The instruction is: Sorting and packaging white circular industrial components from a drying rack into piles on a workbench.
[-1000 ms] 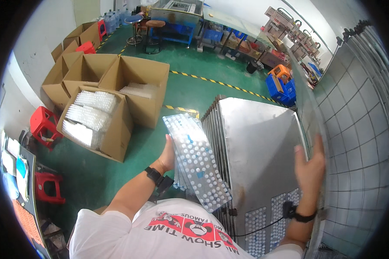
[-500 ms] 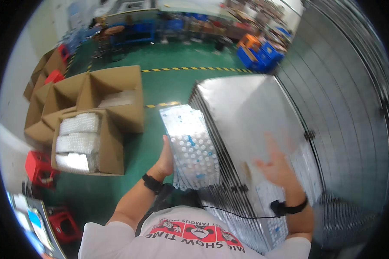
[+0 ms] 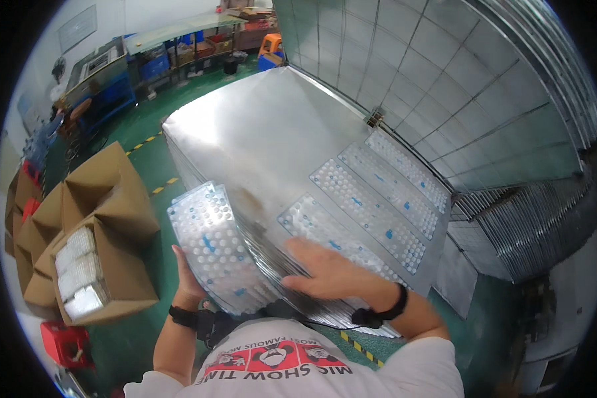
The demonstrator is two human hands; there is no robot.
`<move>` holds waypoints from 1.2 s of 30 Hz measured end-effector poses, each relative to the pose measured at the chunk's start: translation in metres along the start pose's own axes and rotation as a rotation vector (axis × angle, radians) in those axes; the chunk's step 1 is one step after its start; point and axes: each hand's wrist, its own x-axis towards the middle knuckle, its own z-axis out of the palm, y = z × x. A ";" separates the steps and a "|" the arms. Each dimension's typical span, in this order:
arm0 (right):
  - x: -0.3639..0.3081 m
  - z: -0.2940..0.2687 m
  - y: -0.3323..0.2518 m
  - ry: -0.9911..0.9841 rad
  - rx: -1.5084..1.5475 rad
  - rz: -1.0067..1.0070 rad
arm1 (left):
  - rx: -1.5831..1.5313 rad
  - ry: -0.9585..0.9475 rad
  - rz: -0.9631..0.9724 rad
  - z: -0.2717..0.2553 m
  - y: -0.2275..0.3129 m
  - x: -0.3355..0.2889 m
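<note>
My left hand [image 3: 188,285] is closed around the left edge of a fanned stack of clear plastic sheets [image 3: 212,249], studded with round bumps and printed with small blue shapes. Most of its fingers are hidden beneath the stack. My right hand [image 3: 328,268], slightly blurred, is over the near part of a silvery rack shelf [image 3: 245,126], thumb and fingers apart, with nothing visible in it. Just beyond that hand lies one bumpy sheet [image 3: 338,232] flat on the shelf. Farther right, two more sheets, a middle one [image 3: 371,205] and a far one [image 3: 411,172], lie side by side.
Open cardboard boxes [image 3: 123,199] stand at the left, one filled with stacked bumpy sheets [image 3: 79,272]. A red stool [image 3: 66,341] is below them. A raised wire-grid rack panel [image 3: 431,86] rises beyond the shelf. Several stacked rack layers [image 3: 530,225] are at the right.
The view has swung right, bringing the shelf to the middle and showing the sheets lying on it. My right hand has come closer to the stack, which my left hand still holds.
</note>
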 end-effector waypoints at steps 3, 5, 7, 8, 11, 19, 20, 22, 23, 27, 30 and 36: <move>-0.050 -0.050 0.056 0.027 0.040 0.141 | 0.101 0.159 0.122 0.009 -0.032 -0.023; -0.072 -0.075 0.086 -0.004 -0.055 0.182 | 0.186 0.300 0.200 0.014 -0.048 -0.040; -0.083 -0.078 0.131 0.037 -0.151 0.263 | 0.142 0.350 0.169 0.007 -0.068 -0.053; -0.084 -0.075 0.154 0.098 -0.260 0.365 | 0.089 0.371 0.126 0.005 -0.081 -0.056; -0.086 -0.059 0.197 0.178 -0.324 0.241 | 0.065 0.355 0.050 0.019 -0.121 -0.057; -0.089 0.003 0.162 0.126 -0.446 0.348 | 0.026 0.246 -0.092 -0.004 -0.201 -0.058; -0.092 0.009 0.159 0.134 -0.453 0.317 | 0.060 0.210 -0.108 0.006 -0.203 -0.053; -0.098 0.030 0.129 0.139 -0.469 0.312 | 0.073 0.179 -0.112 0.011 -0.205 -0.051; -0.102 0.043 0.112 0.156 -0.467 0.311 | 0.126 0.155 -0.102 0.006 -0.209 -0.050; -0.121 0.070 0.059 0.092 -0.543 0.214 | 0.105 0.196 -0.151 0.011 -0.200 -0.057; -0.126 0.067 0.056 0.110 -0.564 0.268 | -0.004 0.279 -0.196 0.006 -0.197 -0.067; -0.134 0.112 0.037 0.222 -0.669 0.137 | -0.236 0.300 -0.145 0.004 -0.198 -0.079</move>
